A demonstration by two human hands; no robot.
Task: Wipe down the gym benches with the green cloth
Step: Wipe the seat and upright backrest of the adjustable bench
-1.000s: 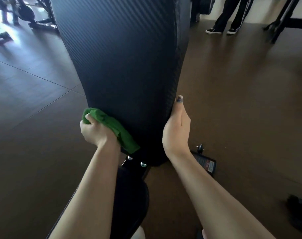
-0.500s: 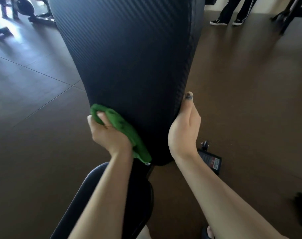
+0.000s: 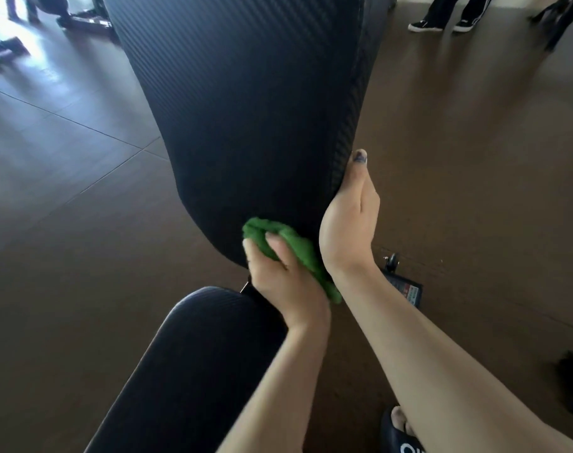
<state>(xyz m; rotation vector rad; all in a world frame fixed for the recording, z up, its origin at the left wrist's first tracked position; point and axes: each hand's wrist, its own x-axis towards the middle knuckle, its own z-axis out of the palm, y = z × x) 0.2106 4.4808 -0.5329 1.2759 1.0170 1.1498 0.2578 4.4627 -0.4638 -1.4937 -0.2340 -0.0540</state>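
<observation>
At the backrest's bottom end, my left hand [image 3: 278, 276] grips the bunched green cloth [image 3: 288, 253] and presses it against the black pad. My right hand [image 3: 347, 223] lies flat along the right edge of the backrest [image 3: 246, 109], thumb pointing up, other fingers hidden behind the pad; the cloth sits between the two hands. Below my left wrist is the seat pad [image 3: 193, 361]. On the brown floor [image 3: 474, 158] near my right forearm lies a labelled frame foot [image 3: 406, 289]. Far off, someone's shoes [image 3: 442, 25] stand.
</observation>
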